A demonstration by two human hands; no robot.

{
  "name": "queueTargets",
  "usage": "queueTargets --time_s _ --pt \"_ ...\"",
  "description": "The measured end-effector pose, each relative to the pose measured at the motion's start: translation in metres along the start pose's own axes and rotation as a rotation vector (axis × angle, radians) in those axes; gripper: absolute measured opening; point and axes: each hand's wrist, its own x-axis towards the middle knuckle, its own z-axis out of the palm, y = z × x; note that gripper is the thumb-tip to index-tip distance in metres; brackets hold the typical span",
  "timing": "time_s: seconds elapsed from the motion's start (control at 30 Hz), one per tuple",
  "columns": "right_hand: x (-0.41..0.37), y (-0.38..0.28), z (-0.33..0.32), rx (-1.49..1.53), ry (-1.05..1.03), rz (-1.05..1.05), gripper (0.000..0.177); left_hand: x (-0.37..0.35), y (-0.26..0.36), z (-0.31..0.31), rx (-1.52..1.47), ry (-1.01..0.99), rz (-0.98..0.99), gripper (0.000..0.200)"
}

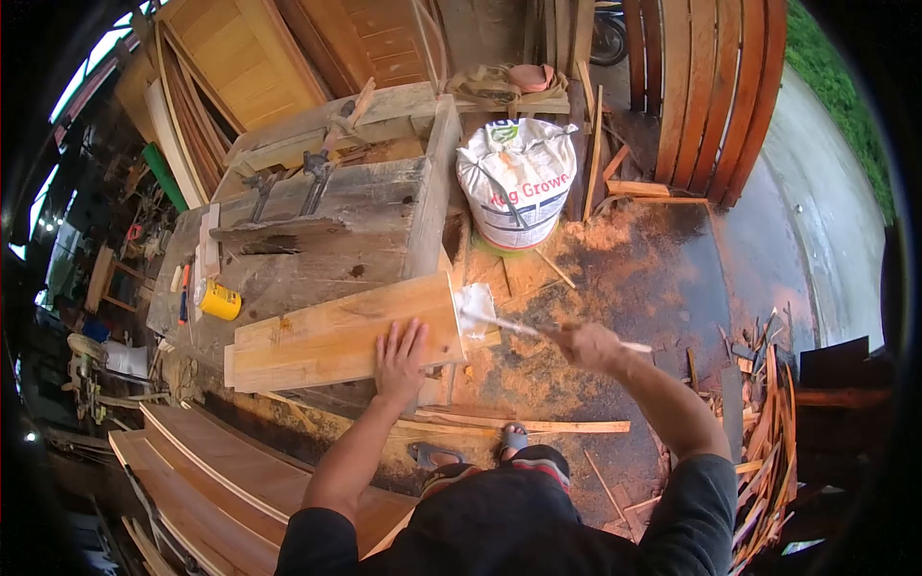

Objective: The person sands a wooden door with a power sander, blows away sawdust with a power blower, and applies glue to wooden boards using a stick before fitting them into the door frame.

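Observation:
A pale wooden board [327, 336] lies flat on the old workbench, its right end reaching past the bench edge. My left hand [399, 360] rests flat on top of it near that end, fingers stretched out. In my right hand [588, 347], the fingers are wrapped round a thin pale stick [514, 327]. The stick's far tip points at the board's right end, where a light-coloured edge shows. Just beyond that end, a white patch [477, 309] overlaps the stick's tip in this view.
A yellow container [221, 300] stands on the workbench [331, 226], left of a metal clamp [315, 173]. Behind the board is a full white sack [516, 182]. Wood strips [764, 451] pile up at right; long boards [211, 480] lie lower left. Sawdust covers the floor.

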Motion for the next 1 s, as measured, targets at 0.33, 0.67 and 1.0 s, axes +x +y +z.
queueTargets --time_s 0.33,0.67,1.0 --pt "0.019 0.015 0.000 0.071 0.083 0.058 0.053 -0.001 0.001 0.002 0.017 0.006 -0.001 0.092" --pt "-0.038 -0.024 0.021 0.268 0.118 -0.119 0.051 0.001 -0.001 0.004 0.076 0.010 0.015 0.095" --pt "0.017 -0.018 0.005 0.219 0.116 0.059 0.050 0.002 -0.004 0.011 0.105 -0.012 0.018 0.094"
